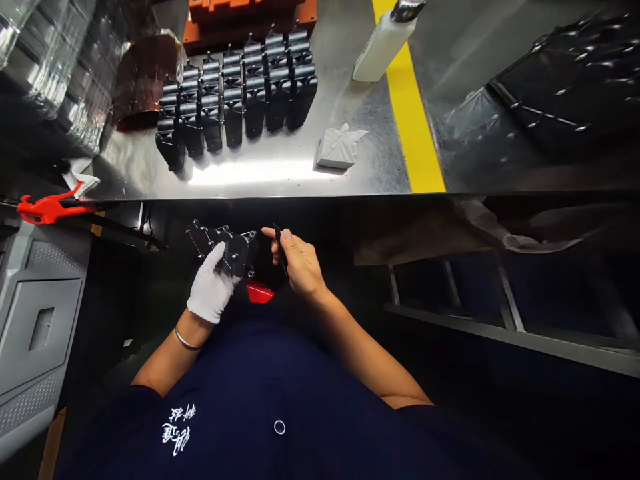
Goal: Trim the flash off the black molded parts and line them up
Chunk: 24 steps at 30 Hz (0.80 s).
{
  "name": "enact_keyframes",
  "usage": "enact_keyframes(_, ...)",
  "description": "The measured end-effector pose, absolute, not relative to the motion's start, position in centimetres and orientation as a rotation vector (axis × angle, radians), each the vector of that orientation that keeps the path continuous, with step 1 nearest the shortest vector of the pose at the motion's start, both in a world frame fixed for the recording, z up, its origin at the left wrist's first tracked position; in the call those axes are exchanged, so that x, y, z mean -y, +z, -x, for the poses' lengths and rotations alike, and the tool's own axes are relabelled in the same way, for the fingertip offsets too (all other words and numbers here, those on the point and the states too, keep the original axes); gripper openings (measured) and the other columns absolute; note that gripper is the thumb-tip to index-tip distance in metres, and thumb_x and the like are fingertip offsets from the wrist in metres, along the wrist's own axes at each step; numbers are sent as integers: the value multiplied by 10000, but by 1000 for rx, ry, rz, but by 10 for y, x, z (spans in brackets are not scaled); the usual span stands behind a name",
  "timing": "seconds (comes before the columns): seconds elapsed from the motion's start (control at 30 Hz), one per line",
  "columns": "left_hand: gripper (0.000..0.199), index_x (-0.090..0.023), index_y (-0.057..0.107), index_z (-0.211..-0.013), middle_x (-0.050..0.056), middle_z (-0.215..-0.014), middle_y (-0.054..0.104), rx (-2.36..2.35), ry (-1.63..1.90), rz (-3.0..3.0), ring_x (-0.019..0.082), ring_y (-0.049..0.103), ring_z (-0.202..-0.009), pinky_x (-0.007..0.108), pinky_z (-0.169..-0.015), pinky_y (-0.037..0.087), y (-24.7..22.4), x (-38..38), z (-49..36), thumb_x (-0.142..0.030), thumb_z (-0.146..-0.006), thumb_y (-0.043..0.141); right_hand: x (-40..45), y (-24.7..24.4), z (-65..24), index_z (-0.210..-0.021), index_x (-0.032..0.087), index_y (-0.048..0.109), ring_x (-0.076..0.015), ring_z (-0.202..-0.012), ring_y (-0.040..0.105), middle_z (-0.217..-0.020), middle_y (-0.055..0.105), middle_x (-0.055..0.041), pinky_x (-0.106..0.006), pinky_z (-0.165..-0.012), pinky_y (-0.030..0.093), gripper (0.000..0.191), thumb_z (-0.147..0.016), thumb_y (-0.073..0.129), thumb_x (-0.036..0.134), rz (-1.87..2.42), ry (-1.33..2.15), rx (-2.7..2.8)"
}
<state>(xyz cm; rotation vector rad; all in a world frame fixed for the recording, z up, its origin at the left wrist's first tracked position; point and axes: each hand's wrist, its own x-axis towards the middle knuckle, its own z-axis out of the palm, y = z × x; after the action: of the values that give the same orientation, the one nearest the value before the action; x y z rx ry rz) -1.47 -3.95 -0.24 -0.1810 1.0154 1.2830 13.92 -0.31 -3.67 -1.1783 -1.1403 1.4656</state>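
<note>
My left hand (210, 288), in a white glove, grips a black moulded plastic part (235, 252) with several small posts on its edges. The part is held in front of my body, below the table's front edge. My bare right hand (303, 265) is just to the right of it, apart from the part. Between its thumb and fingers is a thin dark blade-like tool (281, 241), its exact kind too dark to make out. Under the part, a red object (260, 291) shows, mostly hidden.
Rows of black moulded parts (233, 100) stand on the metal table (260, 177), before an orange block (250, 17). A folded white cloth (337, 148), a white bottle (384, 47) and yellow tape (413, 127) lie rightward. A red air gun (47, 208) hangs at left, near a grey crate (43, 327).
</note>
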Motion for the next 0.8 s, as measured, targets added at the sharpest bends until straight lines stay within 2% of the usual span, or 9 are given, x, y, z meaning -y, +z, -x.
enact_keyframes(0.13,168,-193,703,-1008,15,-1027,764,-1022,1249,155,148,707,-1025,259,-862,599,1,45,11,-221,-919,563,6,-39,-136,-832,196,702,-120,-652,520,-722,571,-5,-269,-589,443,434,-801,629,623,1131,1309,1233)
enact_keyframes(0.23,179,-197,691,-1033,25,-1104,747,-1048,1225,86,174,673,-1124,290,-915,590,0,46,8,-247,-908,573,11,-38,-133,-818,212,697,-145,-701,573,-762,635,-25,-300,-647,478,346,-808,660,556,1112,1171,1278)
enact_keyframes(0.37,190,-181,686,-1035,41,-1117,743,-1043,1205,44,187,653,-1167,308,-961,576,1,46,9,-248,-908,561,11,-39,-133,-814,230,719,-152,-689,588,-749,654,-31,-317,-643,486,258,-831,663,480,1049,1028,1367)
enact_keyframes(0.47,205,-167,695,-1022,49,-1093,750,-1008,1166,50,195,655,-1167,334,-988,567,5,47,12,-230,-921,529,4,-46,-137,-813,228,727,-152,-679,583,-746,665,-33,-319,-636,477,239,-829,669,460,1066,947,1347)
enact_keyframes(0.67,210,-148,715,-963,47,-978,769,-999,1087,162,211,668,-1147,359,-1031,546,19,51,14,-167,-908,514,1,-49,-147,-765,216,715,-153,-678,583,-749,667,-37,-309,-620,468,339,-797,676,551,1173,1013,1221)
enact_keyframes(0.8,253,-151,712,-1017,18,-947,773,-988,1175,241,146,703,-1048,286,-1034,531,22,46,11,-166,-956,467,13,-32,-148,-793,219,736,-139,-667,590,-721,659,-26,-291,-612,471,212,-849,668,413,964,1047,1341)
